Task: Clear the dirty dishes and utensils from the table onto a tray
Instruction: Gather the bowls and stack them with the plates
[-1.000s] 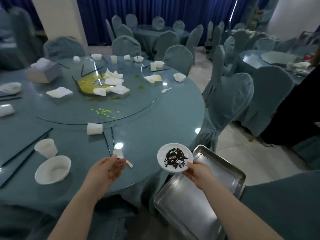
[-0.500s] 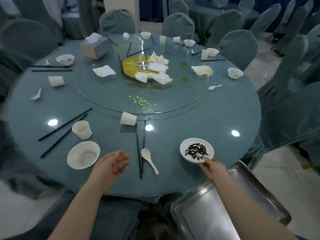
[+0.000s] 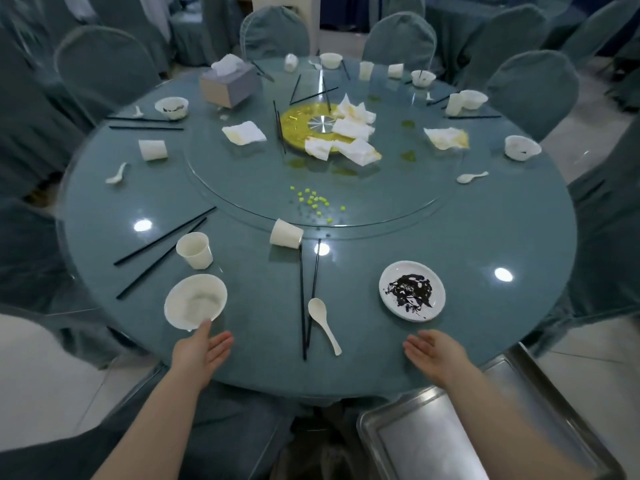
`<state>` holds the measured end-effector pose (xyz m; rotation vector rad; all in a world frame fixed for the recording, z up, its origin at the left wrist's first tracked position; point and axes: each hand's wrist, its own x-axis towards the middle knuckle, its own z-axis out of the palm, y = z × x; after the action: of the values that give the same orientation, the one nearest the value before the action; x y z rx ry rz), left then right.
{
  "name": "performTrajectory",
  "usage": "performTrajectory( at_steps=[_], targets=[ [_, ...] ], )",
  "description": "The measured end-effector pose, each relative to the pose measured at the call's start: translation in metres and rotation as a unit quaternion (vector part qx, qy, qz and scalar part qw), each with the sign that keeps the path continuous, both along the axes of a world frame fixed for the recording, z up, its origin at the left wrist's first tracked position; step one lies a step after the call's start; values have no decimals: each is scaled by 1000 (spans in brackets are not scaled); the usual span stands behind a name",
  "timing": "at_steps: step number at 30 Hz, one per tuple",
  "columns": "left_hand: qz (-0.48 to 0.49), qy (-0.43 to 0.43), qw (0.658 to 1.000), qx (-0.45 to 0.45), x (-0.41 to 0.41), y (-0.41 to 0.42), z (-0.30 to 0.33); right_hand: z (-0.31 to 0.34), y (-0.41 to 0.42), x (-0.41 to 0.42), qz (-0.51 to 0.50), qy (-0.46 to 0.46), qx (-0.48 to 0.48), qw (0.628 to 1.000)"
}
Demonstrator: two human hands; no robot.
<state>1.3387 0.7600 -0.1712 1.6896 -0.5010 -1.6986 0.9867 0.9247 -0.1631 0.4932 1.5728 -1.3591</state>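
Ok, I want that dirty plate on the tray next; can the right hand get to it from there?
Probably yes: the right hand is open just short of the plate, with only bare table between.

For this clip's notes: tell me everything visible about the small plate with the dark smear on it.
The plate is small, round, white and shallow, ceramic or plastic by its look, with a black smear of sauce or food scraps across its middle. It lies flat and upright on the table near the front edge, right of the spoon. Neither hand touches it; the right hand is open just short of it.
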Motion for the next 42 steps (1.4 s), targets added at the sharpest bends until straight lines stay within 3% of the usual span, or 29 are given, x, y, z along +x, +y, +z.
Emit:
performTrajectory(
  at_steps=[9, 22, 32, 42],
  targets=[
    [31, 8, 999, -5, 14, -15, -14, 24, 23, 34, 79, 36, -49, 995],
    [-5, 86, 993, -84, 68, 95, 53, 63, 50, 117, 207, 75, -111, 969],
    [-54, 162, 970, -171, 151, 219, 127, 102, 85, 248, 383, 86, -182, 902],
    [16, 174, 960, -216, 315, 222, 154, 162, 25, 446, 519, 67, -303, 796]
  ],
)
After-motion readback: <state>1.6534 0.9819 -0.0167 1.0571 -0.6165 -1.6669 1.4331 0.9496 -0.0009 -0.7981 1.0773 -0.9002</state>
